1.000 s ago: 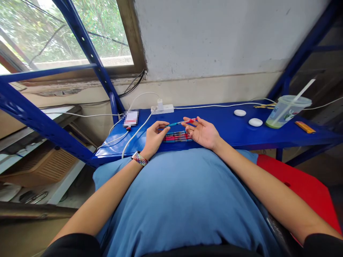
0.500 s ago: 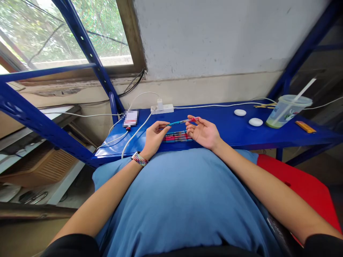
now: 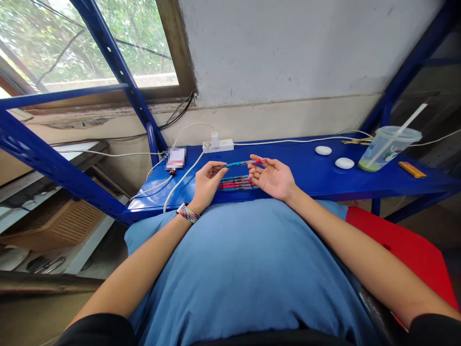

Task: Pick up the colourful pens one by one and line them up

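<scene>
A pen with a blue end and a red end is held level between my two hands. My left hand pinches its blue end between thumb and fingers. At the red end, the thumb and a fingertip of my right hand close on the pen, palm turned up and the other fingers loosely curled. Beneath it, several similar blue and red pens lie side by side near the front edge of the blue table. My right fingers partly cover their right ends.
A power strip with white cables sits along the wall. Left of it lies a blurred white item. To the right are two white oval objects, a plastic cup with a straw and an orange packet. A red stool stands lower right.
Both hands keep hold of the same pen and have barely moved. My left fingertips sit slightly further left, and the view has shifted a little.
</scene>
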`<state>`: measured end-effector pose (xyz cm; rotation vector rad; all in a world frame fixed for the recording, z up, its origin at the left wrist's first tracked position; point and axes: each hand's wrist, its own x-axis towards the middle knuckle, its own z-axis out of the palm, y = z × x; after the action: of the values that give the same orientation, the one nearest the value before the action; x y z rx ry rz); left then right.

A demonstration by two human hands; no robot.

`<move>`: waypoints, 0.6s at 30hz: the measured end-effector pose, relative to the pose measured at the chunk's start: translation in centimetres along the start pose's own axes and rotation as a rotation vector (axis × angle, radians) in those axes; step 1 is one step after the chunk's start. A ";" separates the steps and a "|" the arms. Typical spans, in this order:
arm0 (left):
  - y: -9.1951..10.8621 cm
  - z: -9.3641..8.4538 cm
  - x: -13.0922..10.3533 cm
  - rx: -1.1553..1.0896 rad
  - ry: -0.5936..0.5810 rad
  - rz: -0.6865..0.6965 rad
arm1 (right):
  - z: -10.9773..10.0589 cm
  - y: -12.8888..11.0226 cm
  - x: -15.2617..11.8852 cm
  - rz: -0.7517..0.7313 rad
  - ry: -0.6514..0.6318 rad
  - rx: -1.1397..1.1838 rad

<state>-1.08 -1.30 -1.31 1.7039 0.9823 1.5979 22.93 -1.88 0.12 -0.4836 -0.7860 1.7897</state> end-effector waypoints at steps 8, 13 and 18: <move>-0.1 0.0 0.0 -0.008 0.009 -0.002 | 0.1 -0.1 -0.2 0.008 0.006 -0.018; -0.2 0.0 0.1 -0.025 0.019 -0.012 | 0.1 -0.3 -0.2 0.025 -0.031 -0.035; -0.2 -0.1 0.0 -0.009 0.011 -0.004 | 0.0 -0.2 -0.2 0.017 -0.035 -0.056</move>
<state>-1.20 -1.21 -1.44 1.6874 0.9818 1.6090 23.15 -2.04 0.22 -0.4982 -0.8598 1.7998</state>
